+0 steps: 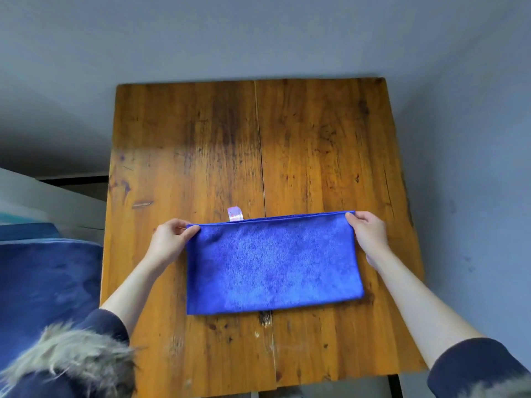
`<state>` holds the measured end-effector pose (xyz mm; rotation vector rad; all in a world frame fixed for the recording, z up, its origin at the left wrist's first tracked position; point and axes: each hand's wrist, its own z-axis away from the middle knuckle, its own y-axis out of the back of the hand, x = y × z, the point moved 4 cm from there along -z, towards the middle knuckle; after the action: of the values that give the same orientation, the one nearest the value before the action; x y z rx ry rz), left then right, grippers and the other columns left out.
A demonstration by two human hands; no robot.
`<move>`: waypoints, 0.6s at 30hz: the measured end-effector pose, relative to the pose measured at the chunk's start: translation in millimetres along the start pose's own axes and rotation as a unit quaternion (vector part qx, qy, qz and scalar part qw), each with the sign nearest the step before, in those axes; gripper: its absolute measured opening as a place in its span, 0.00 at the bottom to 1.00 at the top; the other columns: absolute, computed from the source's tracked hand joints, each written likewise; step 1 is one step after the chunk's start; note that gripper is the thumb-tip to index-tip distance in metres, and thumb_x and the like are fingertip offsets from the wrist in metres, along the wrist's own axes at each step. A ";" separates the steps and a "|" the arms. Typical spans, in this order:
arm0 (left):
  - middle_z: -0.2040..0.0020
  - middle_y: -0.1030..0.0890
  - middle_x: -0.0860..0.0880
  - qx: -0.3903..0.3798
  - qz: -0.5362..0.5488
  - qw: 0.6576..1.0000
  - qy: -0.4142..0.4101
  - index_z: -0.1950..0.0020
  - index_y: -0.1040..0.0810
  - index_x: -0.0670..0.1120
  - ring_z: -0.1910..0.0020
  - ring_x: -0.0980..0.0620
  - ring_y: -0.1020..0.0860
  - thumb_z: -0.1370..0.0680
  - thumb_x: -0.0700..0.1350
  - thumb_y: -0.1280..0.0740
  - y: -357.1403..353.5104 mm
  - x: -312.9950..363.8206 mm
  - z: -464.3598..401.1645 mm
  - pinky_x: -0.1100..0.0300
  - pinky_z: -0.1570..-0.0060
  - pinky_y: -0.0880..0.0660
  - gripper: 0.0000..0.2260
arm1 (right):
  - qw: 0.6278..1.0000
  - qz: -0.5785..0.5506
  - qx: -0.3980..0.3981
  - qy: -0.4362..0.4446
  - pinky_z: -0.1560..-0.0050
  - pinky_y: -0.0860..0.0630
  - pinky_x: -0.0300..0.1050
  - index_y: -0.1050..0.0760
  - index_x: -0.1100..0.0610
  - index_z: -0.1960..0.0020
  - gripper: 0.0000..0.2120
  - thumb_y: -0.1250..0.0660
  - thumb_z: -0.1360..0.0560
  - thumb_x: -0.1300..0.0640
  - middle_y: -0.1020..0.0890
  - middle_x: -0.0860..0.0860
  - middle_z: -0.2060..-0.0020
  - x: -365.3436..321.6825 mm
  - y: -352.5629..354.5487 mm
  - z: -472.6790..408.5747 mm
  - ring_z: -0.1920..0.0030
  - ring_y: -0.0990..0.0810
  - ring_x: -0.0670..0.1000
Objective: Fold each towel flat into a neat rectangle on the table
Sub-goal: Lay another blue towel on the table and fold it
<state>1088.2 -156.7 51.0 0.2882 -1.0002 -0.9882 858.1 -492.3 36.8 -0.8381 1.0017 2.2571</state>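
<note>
Head view: a worn wooden table point(316, 139) with a seam down its middle stands against a grey wall point(258, 33). A dark blue cloth surface point(43, 282) lies off the table's left edge, with pale panels point(43, 196) behind it. Fur trim point(71, 357) on a dark sleeve fills the lower left corner. Nothing lies between the hands and the towel.

The blue towel point(273, 262) lies flat on the near half of the table as a folded rectangle, long side running left to right. A small pink label point(235, 214) projects from its far edge.

The left hand point(169, 242) pinches the far left corner between thumb and curled fingers. The right hand point(367, 234) pinches the far right corner likewise. Both forearms reach forward from the near edge, sleeves pushed up, hands level with the towel's far edge.
</note>
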 end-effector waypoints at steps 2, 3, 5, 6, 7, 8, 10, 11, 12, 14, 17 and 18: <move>0.67 0.25 0.53 -0.017 0.038 0.999 0.023 0.62 0.23 0.46 0.67 0.54 0.30 0.24 0.49 0.33 -4.9 -5.8 2.8 0.61 0.69 0.36 0.09 | 1.000 0.017 -0.001 -0.001 0.55 0.32 0.38 0.23 0.60 0.48 0.08 0.34 0.24 0.57 0.21 0.51 0.57 6.9 0.2 4.0 0.55 0.25 0.48; 0.68 0.26 0.52 -0.022 0.059 0.998 0.030 0.63 0.24 0.45 0.67 0.52 0.32 0.23 0.48 0.34 -7.7 -8.9 6.1 0.60 0.68 0.36 0.11 | 1.000 0.022 -0.004 0.000 0.59 0.32 0.36 0.23 0.60 0.50 0.07 0.35 0.24 0.57 0.22 0.50 0.60 10.2 1.1 6.4 0.57 0.26 0.48; 0.68 0.28 0.51 -0.016 0.097 0.995 0.033 0.64 0.25 0.45 0.67 0.52 0.33 0.22 0.48 0.36 -10.8 -11.8 14.4 0.59 0.66 0.36 0.12 | 1.000 0.023 -0.007 0.006 0.68 0.34 0.33 0.25 0.61 0.56 0.08 0.37 0.22 0.56 0.27 0.49 0.67 12.9 4.0 12.3 0.62 0.31 0.49; 0.67 0.27 0.51 -0.007 0.112 0.993 0.025 0.62 0.25 0.44 0.67 0.53 0.33 0.21 0.47 0.37 -10.8 -11.6 19.0 0.59 0.66 0.36 0.12 | 1.000 0.021 -0.008 0.009 0.68 0.35 0.36 0.25 0.62 0.57 0.10 0.38 0.22 0.56 0.28 0.50 0.67 13.3 5.5 14.9 0.63 0.32 0.49; 0.66 0.26 0.51 0.005 0.121 0.993 0.013 0.60 0.24 0.44 0.66 0.54 0.32 0.20 0.47 0.39 -10.2 -10.3 23.3 0.59 0.65 0.35 0.11 | 1.000 0.018 -0.007 0.011 0.65 0.35 0.40 0.25 0.63 0.56 0.11 0.39 0.21 0.56 0.27 0.52 0.66 12.9 7.0 17.5 0.62 0.32 0.50; 0.64 0.25 0.51 0.018 0.126 0.992 0.000 0.58 0.24 0.43 0.66 0.55 0.31 0.20 0.47 0.40 -9.4 -8.9 27.4 0.60 0.65 0.34 0.11 | 1.000 0.015 -0.005 0.013 0.64 0.35 0.42 0.25 0.64 0.55 0.12 0.41 0.21 0.56 0.26 0.52 0.64 12.1 8.2 20.4 0.62 0.31 0.49; 0.62 0.24 0.50 0.039 0.129 0.991 -0.020 0.55 0.24 0.40 0.64 0.55 0.31 0.19 0.46 0.41 -9.4 -6.9 34.9 0.60 0.64 0.34 0.12 | 1.000 0.016 -0.002 0.019 0.64 0.35 0.43 0.26 0.63 0.55 0.12 0.42 0.20 0.56 0.26 0.51 0.65 12.1 10.0 25.8 0.63 0.31 0.48; 0.62 0.24 0.48 0.046 0.126 0.991 -0.025 0.55 0.25 0.39 0.64 0.54 0.31 0.19 0.46 0.41 -10.1 -7.4 37.5 0.60 0.64 0.35 0.12 | 1.000 0.018 -0.002 0.018 0.65 0.35 0.43 0.27 0.62 0.55 0.12 0.43 0.20 0.56 0.27 0.50 0.66 13.3 10.7 27.9 0.64 0.31 0.48; 0.61 0.24 0.48 0.050 0.120 0.991 -0.028 0.55 0.25 0.38 0.63 0.53 0.31 0.19 0.45 0.41 -11.1 -8.3 39.5 0.59 0.63 0.35 0.12 | 1.000 0.018 -0.002 0.015 0.65 0.36 0.43 0.27 0.61 0.57 0.12 0.43 0.20 0.56 0.27 0.50 0.66 15.5 11.5 29.5 0.65 0.31 0.48; 0.60 0.23 0.47 0.050 0.104 0.993 -0.025 0.55 0.25 0.40 0.60 0.50 0.29 0.19 0.46 0.41 -14.1 -11.6 39.5 0.55 0.60 0.34 0.11 | 1.000 0.024 -0.004 0.003 0.66 0.36 0.43 0.28 0.59 0.59 0.13 0.44 0.19 0.55 0.28 0.49 0.67 19.9 12.3 30.3 0.66 0.32 0.48; 0.58 0.22 0.46 0.056 0.079 0.995 -0.023 0.54 0.25 0.42 0.57 0.47 0.27 0.20 0.46 0.40 -16.7 -15.5 33.7 0.53 0.56 0.33 0.10 | 0.999 0.043 -0.001 0.001 0.68 0.37 0.42 0.29 0.57 0.60 0.14 0.45 0.19 0.55 0.29 0.49 0.68 23.0 10.3 27.8 0.67 0.32 0.46; 0.59 0.22 0.46 0.063 0.072 0.995 -0.032 0.54 0.26 0.42 0.57 0.46 0.27 0.20 0.46 0.41 -16.7 -15.1 31.3 0.53 0.57 0.33 0.10 | 0.999 0.050 0.000 0.009 0.68 0.37 0.42 0.29 0.58 0.60 0.13 0.45 0.19 0.55 0.29 0.48 0.68 22.3 8.8 26.3 0.67 0.32 0.46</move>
<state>1050.9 -147.1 49.2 0.2862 -1.1289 -0.8087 828.8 -472.2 38.9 -0.8282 1.0730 2.3364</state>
